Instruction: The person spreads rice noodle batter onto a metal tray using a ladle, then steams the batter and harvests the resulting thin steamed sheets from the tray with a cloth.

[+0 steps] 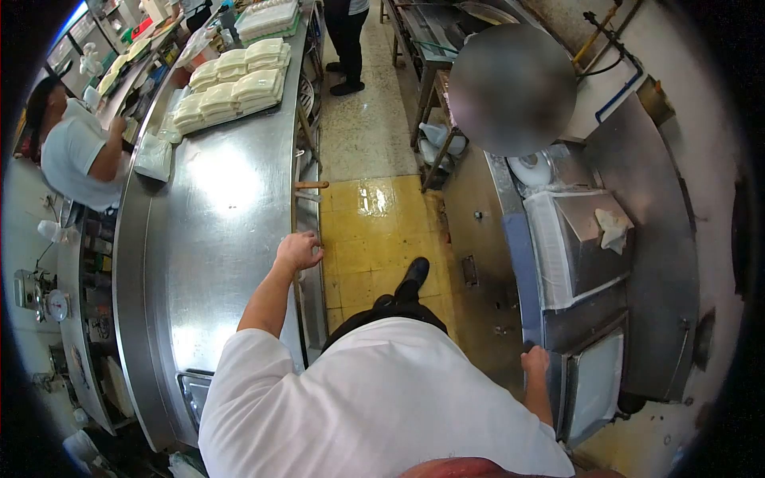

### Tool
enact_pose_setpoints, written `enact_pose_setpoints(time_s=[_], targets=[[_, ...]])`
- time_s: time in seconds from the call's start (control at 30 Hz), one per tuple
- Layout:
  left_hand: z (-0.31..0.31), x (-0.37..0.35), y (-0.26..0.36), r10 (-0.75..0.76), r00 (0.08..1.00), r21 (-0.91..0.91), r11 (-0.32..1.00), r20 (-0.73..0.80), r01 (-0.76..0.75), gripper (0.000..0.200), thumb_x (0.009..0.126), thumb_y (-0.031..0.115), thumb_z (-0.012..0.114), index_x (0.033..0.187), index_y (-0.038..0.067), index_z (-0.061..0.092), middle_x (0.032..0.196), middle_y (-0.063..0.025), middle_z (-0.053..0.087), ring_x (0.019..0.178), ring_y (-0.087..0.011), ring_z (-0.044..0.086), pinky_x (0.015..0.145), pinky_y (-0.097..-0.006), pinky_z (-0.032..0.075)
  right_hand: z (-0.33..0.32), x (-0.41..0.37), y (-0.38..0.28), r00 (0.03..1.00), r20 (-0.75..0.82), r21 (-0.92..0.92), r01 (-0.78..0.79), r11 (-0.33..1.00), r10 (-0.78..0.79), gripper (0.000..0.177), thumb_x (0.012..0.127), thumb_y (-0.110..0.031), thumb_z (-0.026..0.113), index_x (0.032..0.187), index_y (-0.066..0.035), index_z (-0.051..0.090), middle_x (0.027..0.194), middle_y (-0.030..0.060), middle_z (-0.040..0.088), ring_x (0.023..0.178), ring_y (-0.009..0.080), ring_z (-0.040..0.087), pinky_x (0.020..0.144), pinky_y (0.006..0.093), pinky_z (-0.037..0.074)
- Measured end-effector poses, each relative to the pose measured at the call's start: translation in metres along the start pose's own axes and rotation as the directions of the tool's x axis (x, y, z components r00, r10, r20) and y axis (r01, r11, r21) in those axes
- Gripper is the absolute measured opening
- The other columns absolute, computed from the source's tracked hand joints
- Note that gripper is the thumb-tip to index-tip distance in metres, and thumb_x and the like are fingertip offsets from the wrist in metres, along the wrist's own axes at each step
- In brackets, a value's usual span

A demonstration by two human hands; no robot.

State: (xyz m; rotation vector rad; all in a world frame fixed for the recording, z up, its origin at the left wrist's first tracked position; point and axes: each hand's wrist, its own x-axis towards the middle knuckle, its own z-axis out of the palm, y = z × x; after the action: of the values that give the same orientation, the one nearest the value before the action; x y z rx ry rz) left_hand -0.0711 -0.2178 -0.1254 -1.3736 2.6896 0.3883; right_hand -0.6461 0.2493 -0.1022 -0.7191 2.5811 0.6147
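My left hand (300, 252) hovers at the right edge of the steel worktable (223, 263), its fingers loosely curled with nothing visible in them. Further along that edge a wooden handle (311, 185) sticks out. My right hand (536, 362) is low at my right side, closed, beside the front of a steel counter unit (486, 263). A small dark piece shows at its fingertips; I cannot make out what it is. Close to this hand is a framed whitish panel (598, 381).
Stacked packs of pale flat sheets (231, 92) lie at the worktable's far end. A metal box with a cloth (612, 231) on it sits on the right counter. One person (84, 151) stands left, another (347, 40) in the aisle ahead. The yellow tiled floor (374, 239) looks wet.
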Motion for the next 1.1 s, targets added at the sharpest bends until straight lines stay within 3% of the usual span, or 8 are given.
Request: enact_pose_setpoints(time_s=[0.17, 0.23, 0.43, 1.1], targets=[[0.005, -0.001, -0.002, 0.024, 0.999, -0.009, 1.000, -0.031, -0.024, 0.032, 0.087, 0.040, 0.061, 0.098, 0.016, 0.077, 0.103, -0.0074, 0.069, 0.095, -0.0302, 0.068, 0.084, -0.0429, 0.056, -0.006, -0.004, -0.002, 1.000, 0.015, 0.016, -0.024, 1.000, 0.024, 0.040, 0.083, -0.030, 0.073, 0.109, 0.001, 0.070, 0.118, 0.0216, 0.069, 0.114, 0.0362, 0.065, 0.099, 0.0438, 0.052], [0.005, -0.001, -0.001, 0.015, 0.999, 0.003, 1.000, -0.029, -0.015, 0.031, 0.088, 0.040, 0.060, 0.099, 0.016, 0.077, 0.104, -0.0070, 0.069, 0.096, -0.0298, 0.068, 0.084, -0.0428, 0.056, 0.000, 0.002, -0.001, 1.000, 0.026, -0.057, -0.010, 0.998, 0.012, 0.037, 0.086, -0.032, 0.074, 0.110, -0.004, 0.070, 0.118, 0.0180, 0.070, 0.112, 0.0338, 0.067, 0.094, 0.0439, 0.055], [0.000, -0.001, 0.001, -0.007, 1.000, -0.017, 1.000, 0.013, 0.007, 0.031, 0.088, 0.040, 0.061, 0.100, 0.016, 0.077, 0.105, -0.0065, 0.069, 0.097, -0.0296, 0.068, 0.084, -0.0428, 0.056, 0.006, 0.006, 0.002, 1.000, 0.014, -0.017, -0.021, 1.000, 0.021, 0.040, 0.084, -0.031, 0.073, 0.109, 0.000, 0.071, 0.119, 0.0216, 0.069, 0.114, 0.0351, 0.066, 0.099, 0.0438, 0.052], [-0.003, -0.001, 0.003, -0.029, 0.999, 0.007, 1.000, 0.039, 0.028, 0.033, 0.088, 0.041, 0.060, 0.104, 0.017, 0.077, 0.109, -0.0073, 0.069, 0.100, -0.0297, 0.067, 0.088, -0.0423, 0.055, 0.001, 0.001, -0.002, 1.000, 0.008, -0.021, -0.030, 0.999, 0.030, 0.033, 0.086, -0.026, 0.070, 0.106, 0.000, 0.071, 0.115, 0.0217, 0.070, 0.109, 0.0369, 0.067, 0.094, 0.0462, 0.054]])
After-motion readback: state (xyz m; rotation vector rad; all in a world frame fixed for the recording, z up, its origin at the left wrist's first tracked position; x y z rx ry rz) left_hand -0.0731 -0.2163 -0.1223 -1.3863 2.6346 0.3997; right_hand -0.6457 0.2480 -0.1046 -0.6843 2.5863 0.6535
